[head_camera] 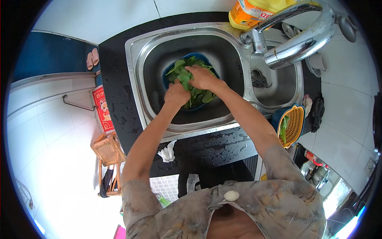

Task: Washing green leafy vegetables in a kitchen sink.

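Observation:
Leafy greens (197,95) fill a blue plastic basin (165,78) that stands in the larger bowl of a stainless steel double sink (226,53). My left hand (177,95) is in the leaves on the basin's near left side; its fingertips are hidden among them. My right hand (203,78) lies over the middle of the greens, its fingers curled down into the leaves. Whether either hand grips any leaves cannot be told, as the fingertips are covered. The two hands are close together but apart.
A chrome faucet (301,44) arches over the smaller sink bowl (277,86). Behind it stands a yellow bottle (250,13). An orange basket (293,125) with some greens sits at the right. A white cloth (167,152) lies on the wet black counter (209,149). At the left is a wooden chair (109,149).

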Action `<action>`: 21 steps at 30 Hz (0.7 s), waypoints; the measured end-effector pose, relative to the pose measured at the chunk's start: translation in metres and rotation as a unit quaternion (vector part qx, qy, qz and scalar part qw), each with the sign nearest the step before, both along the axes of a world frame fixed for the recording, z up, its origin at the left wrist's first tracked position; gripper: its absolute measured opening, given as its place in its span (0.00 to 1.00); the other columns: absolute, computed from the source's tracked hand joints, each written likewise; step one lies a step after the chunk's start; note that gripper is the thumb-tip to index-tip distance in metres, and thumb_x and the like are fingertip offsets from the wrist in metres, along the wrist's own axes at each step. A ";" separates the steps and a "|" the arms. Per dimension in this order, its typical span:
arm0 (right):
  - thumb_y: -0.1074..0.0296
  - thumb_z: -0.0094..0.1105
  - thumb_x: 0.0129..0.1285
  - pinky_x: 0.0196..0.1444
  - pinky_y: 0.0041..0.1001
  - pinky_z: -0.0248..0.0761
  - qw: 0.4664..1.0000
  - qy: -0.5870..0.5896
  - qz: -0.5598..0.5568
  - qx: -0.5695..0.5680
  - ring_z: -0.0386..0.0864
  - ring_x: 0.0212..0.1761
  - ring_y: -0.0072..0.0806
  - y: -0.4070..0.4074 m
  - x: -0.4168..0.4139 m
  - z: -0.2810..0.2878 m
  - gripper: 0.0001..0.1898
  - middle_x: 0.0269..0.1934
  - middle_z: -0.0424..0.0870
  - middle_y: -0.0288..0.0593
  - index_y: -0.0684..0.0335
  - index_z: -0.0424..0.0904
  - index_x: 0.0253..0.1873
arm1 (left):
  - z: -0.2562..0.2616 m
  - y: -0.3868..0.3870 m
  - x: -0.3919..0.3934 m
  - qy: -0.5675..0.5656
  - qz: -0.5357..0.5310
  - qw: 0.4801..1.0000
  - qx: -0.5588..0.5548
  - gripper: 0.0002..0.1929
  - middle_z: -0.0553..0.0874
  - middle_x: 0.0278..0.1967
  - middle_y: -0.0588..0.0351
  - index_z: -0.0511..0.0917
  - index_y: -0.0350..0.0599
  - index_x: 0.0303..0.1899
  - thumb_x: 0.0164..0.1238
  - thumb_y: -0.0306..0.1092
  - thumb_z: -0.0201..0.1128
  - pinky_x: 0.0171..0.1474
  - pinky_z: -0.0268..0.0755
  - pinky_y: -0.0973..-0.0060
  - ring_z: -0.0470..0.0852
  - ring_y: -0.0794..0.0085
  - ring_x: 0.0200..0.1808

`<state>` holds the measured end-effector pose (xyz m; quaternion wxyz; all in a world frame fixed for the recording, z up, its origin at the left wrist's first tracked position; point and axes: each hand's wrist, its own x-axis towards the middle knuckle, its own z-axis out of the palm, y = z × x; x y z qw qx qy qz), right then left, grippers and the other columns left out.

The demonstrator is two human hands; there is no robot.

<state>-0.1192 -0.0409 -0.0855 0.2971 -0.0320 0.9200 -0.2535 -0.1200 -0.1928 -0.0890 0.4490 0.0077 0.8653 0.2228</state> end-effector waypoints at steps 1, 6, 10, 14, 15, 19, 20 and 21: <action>0.64 0.60 0.59 0.65 0.39 0.67 0.999 0.030 -0.029 -0.026 0.71 0.65 0.49 0.005 0.005 0.008 0.31 0.66 0.68 0.61 0.59 0.68 0.68 | 0.011 0.000 0.002 0.076 -0.019 0.997 -0.005 0.36 0.72 0.59 0.30 0.59 0.34 0.66 0.58 0.38 0.65 0.65 0.66 0.58 0.71 0.41 0.63; 0.64 0.55 0.63 0.60 0.39 0.71 0.897 -0.075 -0.305 -0.312 0.81 0.52 0.50 0.018 -0.017 0.027 0.22 0.49 0.84 0.56 0.61 0.77 0.61 | 0.004 -0.013 -0.010 0.322 -0.111 0.938 0.065 0.32 0.74 0.59 0.36 0.66 0.34 0.62 0.59 0.39 0.65 0.62 0.69 0.57 0.73 0.43 0.61; 0.63 0.55 0.63 0.61 0.40 0.69 0.976 0.110 -0.171 -0.074 0.78 0.57 0.49 0.007 -0.024 -0.028 0.24 0.53 0.81 0.55 0.64 0.74 0.63 | -0.021 -0.007 -0.026 0.379 -0.199 0.897 0.112 0.41 0.73 0.62 0.38 0.63 0.35 0.66 0.55 0.48 0.70 0.64 0.65 0.56 0.69 0.44 0.64; 0.60 0.58 0.61 0.67 0.43 0.62 0.996 0.063 0.026 0.060 0.69 0.65 0.51 0.017 -0.008 -0.054 0.28 0.62 0.73 0.56 0.68 0.69 0.65 | -0.017 0.015 -0.022 0.122 -0.237 0.962 0.060 0.63 0.64 0.67 0.33 0.50 0.37 0.73 0.40 0.65 0.75 0.69 0.58 0.51 0.62 0.40 0.69; 0.59 0.59 0.61 0.68 0.44 0.59 0.996 -0.022 0.086 0.010 0.66 0.67 0.52 0.015 -0.010 -0.053 0.31 0.65 0.70 0.56 0.69 0.67 0.66 | -0.020 0.007 -0.017 0.121 -0.234 0.963 0.055 0.63 0.64 0.67 0.33 0.50 0.37 0.73 0.40 0.65 0.75 0.69 0.58 0.51 0.62 0.40 0.69; 0.47 0.69 0.52 0.69 0.50 0.56 0.985 0.076 0.117 0.100 0.57 0.72 0.61 -0.006 0.019 -0.005 0.48 0.73 0.56 0.55 0.57 0.54 0.74 | -0.021 -0.024 0.006 0.107 -0.248 0.963 0.021 0.74 0.47 0.72 0.27 0.38 0.40 0.75 0.30 0.68 0.78 0.72 0.52 0.48 0.49 0.35 0.74; 0.47 0.69 0.52 0.69 0.50 0.56 0.985 0.074 0.114 0.105 0.57 0.72 0.61 -0.003 0.027 -0.001 0.48 0.73 0.56 0.55 0.57 0.54 0.74 | -0.012 -0.017 0.007 0.107 -0.239 0.965 0.010 0.73 0.48 0.72 0.29 0.38 0.41 0.75 0.30 0.63 0.80 0.72 0.53 0.47 0.51 0.35 0.73; 0.46 0.72 0.48 0.70 0.50 0.55 0.983 0.041 0.122 0.127 0.53 0.73 0.61 -0.002 0.032 -0.001 0.53 0.74 0.52 0.57 0.55 0.49 0.76 | -0.008 -0.012 0.008 0.106 -0.228 0.968 -0.003 0.73 0.49 0.72 0.31 0.38 0.42 0.75 0.31 0.58 0.83 0.72 0.54 0.47 0.52 0.35 0.72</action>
